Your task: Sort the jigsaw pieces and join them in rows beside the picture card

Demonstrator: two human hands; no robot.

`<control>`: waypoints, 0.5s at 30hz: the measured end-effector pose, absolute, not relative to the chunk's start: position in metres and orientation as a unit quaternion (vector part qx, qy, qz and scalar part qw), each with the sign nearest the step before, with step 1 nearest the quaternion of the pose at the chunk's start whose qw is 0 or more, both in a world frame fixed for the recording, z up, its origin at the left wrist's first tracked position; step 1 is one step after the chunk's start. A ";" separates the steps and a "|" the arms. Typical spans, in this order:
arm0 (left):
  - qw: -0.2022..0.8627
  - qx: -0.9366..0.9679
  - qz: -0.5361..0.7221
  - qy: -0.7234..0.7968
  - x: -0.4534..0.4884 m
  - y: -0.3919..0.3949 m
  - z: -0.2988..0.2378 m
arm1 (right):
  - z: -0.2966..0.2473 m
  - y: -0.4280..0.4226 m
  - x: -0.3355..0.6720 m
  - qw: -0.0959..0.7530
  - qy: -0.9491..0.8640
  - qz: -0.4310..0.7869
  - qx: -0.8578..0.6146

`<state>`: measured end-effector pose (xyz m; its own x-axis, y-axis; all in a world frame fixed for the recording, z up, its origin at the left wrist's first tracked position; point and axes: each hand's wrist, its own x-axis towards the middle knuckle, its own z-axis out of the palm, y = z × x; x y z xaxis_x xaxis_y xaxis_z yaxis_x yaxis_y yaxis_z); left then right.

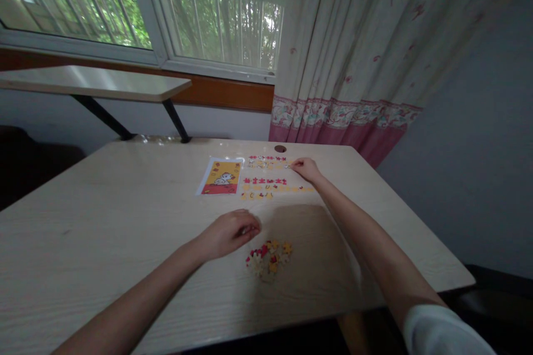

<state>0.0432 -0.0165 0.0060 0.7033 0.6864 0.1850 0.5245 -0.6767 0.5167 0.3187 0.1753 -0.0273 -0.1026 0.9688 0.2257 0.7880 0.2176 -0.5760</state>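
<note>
My right hand (307,170) reaches to the far side of the desk, its thumb and fingers pinched on a small pale jigsaw puzzle piece (288,166) at the right end of an upper row. Rows of red and yellow puzzle pieces (266,181) lie flat below that hand. My left hand (231,231) rests nearer to me with fingers curled together; whatever may be in them is hidden. Just in front of it is a loose pile of red, yellow and cream puzzle pieces (270,258). Left of the rows lies a picture sheet (222,178) showing a white cartoon animal.
The light wood desk (104,233) has a round cable hole (280,148) near its back edge. A raised shelf (91,82) on black supports stands at the back left. Behind are a barred window (220,11) and a flowered curtain (353,55).
</note>
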 end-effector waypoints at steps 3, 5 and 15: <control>0.220 0.897 0.180 0.339 0.044 -0.017 0.007 | -0.027 0.175 0.319 0.284 -0.728 0.149 -0.606; 0.220 0.897 0.181 0.338 0.044 -0.017 0.006 | -0.026 0.174 0.319 0.282 -0.730 0.146 -0.605; 0.238 0.904 0.175 0.310 0.045 -0.023 0.013 | -0.001 0.126 0.311 0.305 -0.776 0.110 -0.541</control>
<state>0.0455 -0.0226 0.0134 0.7469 0.6433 0.1683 0.4774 -0.6950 0.5377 0.3108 0.1256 -0.0005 -0.2275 0.9069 0.3547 0.7730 0.3897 -0.5006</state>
